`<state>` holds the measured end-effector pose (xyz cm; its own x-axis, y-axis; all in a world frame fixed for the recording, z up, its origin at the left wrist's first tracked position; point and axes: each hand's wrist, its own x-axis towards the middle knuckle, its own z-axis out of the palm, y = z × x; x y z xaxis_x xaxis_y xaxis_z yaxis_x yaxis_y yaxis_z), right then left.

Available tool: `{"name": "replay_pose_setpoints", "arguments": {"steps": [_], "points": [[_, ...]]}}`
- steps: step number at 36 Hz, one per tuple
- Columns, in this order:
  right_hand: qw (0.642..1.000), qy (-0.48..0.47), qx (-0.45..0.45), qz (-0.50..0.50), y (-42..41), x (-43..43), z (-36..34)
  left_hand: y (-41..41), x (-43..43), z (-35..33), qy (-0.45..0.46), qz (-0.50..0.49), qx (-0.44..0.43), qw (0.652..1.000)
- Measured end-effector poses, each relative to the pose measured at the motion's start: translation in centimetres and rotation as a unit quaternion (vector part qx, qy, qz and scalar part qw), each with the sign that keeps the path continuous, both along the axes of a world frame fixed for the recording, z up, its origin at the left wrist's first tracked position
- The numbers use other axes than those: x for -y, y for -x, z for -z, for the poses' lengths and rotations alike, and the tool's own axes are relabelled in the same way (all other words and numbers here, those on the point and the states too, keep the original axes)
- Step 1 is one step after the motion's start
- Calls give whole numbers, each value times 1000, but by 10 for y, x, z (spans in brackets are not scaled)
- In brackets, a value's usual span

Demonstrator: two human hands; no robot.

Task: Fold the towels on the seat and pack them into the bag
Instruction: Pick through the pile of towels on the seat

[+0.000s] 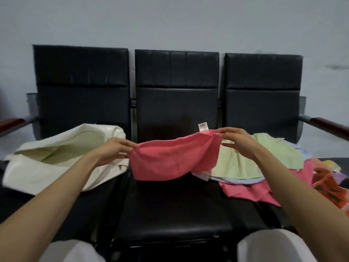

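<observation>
Both hands hold the pink towel (170, 159) up by its top edge. The left hand (113, 150) pinches the left corner between thumb and curled fingers. The right hand (239, 142) pinches the right corner between thumb and forefinger, and its lower fingers reach out loosely beneath the pinch. Between the two pinches the top edge sags in a shallow curve. A small white label (203, 127) stands up just beyond the right fingertips.

The towel's bottom edge hangs wavy and uneven below the fingers, just above the black middle seat (170, 214); whether it touches the cushion cannot be told. Below and toward the person from the fingers, the cushion's bare surface runs to its front edge.

Just outside the left fingers lies the cream bag (47, 174) on its side, its mouth gaping toward the hand. Its near edge passes under the left wrist.

Outside and beneath the right fingers lies a loose pile. A pale green towel (264, 154) lies on top, and its left edge is tucked behind the held towel. A second pink towel (245, 191) spreads under it toward the seat's front. An orange patterned cloth (334, 193) lies farther out.
</observation>
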<state>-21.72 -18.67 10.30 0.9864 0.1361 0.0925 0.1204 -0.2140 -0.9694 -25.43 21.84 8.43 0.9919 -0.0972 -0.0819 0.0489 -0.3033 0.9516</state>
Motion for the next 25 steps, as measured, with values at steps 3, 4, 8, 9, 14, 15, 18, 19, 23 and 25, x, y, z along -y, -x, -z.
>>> {"name": "replay_pose_setpoints", "arguments": {"steps": [3,4,8,9,14,15,18,19,23,25], "points": [[997,-18,62,31,2,-1,-21,6,9,-23,-13,-32,116,993],[995,-32,84,47,3,-3,-27,8,13,-30,8,-54,154,987],[983,-69,143,95,15,-11,-56,12,20,-55,90,-111,236,961],[982,-72,148,97,19,-12,-63,15,21,-61,94,-113,241,959],[982,-85,151,70,36,-4,-89,34,17,-82,117,-81,218,966],[983,-93,146,61,41,-2,-93,38,15,-86,129,-68,206,968],[986,-112,124,23,56,6,-108,49,6,-99,167,-35,171,970],[986,-116,117,8,60,10,-113,52,2,-104,180,-23,164,970],[989,-118,84,-32,70,20,-125,54,-12,-119,203,13,146,968],[992,-101,68,-39,66,17,-121,48,-13,-117,176,-2,135,975]]}}
